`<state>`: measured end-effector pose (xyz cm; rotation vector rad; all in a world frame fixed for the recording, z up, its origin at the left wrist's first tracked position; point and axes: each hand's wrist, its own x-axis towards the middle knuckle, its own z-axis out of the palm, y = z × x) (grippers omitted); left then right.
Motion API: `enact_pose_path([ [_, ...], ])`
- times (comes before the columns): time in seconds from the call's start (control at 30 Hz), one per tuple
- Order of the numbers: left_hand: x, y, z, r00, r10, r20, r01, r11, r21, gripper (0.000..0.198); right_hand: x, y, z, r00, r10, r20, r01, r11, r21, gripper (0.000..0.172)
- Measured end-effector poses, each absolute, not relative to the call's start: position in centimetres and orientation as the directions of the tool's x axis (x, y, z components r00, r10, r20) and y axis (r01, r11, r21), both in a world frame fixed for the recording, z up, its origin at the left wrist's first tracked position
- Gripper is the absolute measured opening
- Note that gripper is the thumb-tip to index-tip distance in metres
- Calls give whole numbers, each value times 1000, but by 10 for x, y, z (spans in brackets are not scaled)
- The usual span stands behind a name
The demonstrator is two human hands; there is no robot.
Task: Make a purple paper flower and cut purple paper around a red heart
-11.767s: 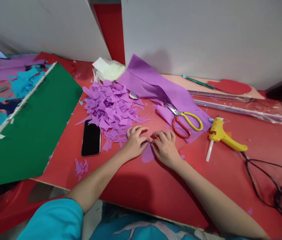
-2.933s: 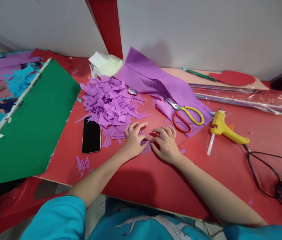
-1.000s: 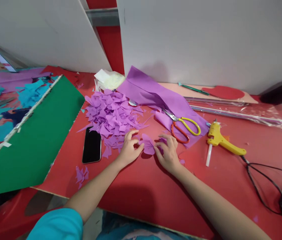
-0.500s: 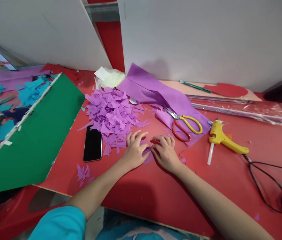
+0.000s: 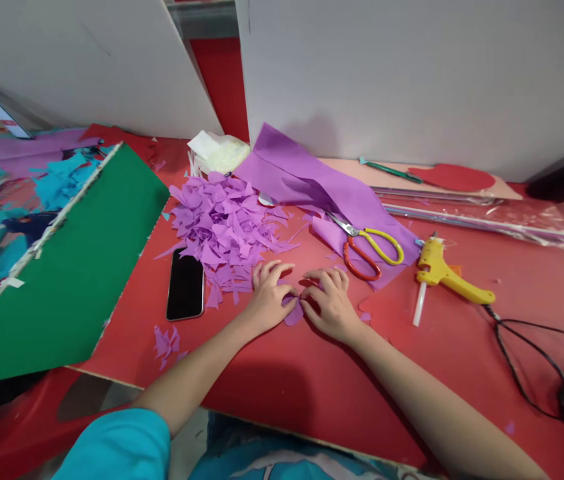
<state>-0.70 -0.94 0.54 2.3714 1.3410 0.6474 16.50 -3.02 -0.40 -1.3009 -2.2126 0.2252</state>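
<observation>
My left hand [image 5: 266, 295] and my right hand [image 5: 329, 301] lie close together on the red table [image 5: 282, 387], fingers bent down over a small purple paper piece [image 5: 293, 312]. Both hands press and pinch that piece against the table; most of it is hidden under the fingers. A heap of purple paper scraps [image 5: 225, 223] lies just behind my left hand. Yellow-and-red scissors [image 5: 369, 245] rest on a purple sheet [image 5: 322, 187] behind my right hand.
A black phone [image 5: 185, 284] lies left of my hands. A yellow glue gun [image 5: 445, 277] with a black cord [image 5: 537, 360] is to the right. A green board [image 5: 67, 267] leans at the left. White panels [image 5: 412, 73] stand behind. Clear-wrapped rods [image 5: 477, 217] lie at back right.
A second ago the purple piece lay open between my parted hands; since then both hands have closed together over it. The camera has shifted slightly.
</observation>
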Motion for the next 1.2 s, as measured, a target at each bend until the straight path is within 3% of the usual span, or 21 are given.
enact_pose_path([
  [0.83,-9,-7,9,499,852,160,697,-504,510,8,165,-28,-5,-401,840,364,770,525,-363,7],
  [1.2,-10,-6,8,504,838,208,682,-534,500,8,164,-27,-10,-409,829,382,760,541,-359,9],
])
